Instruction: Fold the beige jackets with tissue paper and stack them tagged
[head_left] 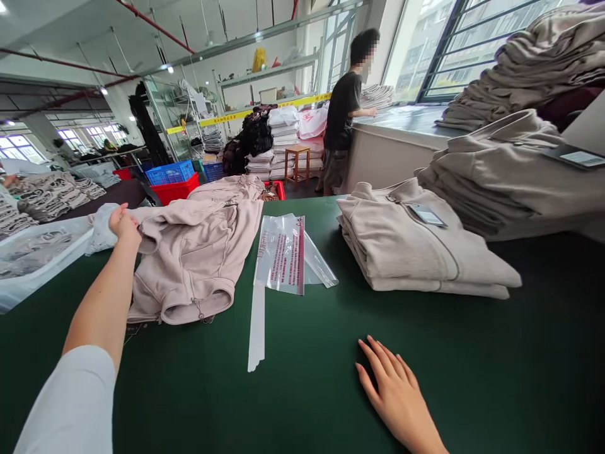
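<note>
My left hand point(123, 223) reaches out to the far left and is closed on the sleeve of a beige zip jacket point(198, 252) that lies spread on the green table point(302, 391). My right hand point(394, 391) rests flat on the table near the front, fingers stretched out, holding nothing. Between the hands lie clear plastic bags with red print point(283, 252) and a loose white strip point(257, 328).
A folded stack of beige jackets with a tag point(416, 246) sits to the right, with bigger piles point(515, 170) behind it by the window. A bagged heap of garments point(33, 252) lies at left. A person in a dark shirt point(343, 113) works at a far counter.
</note>
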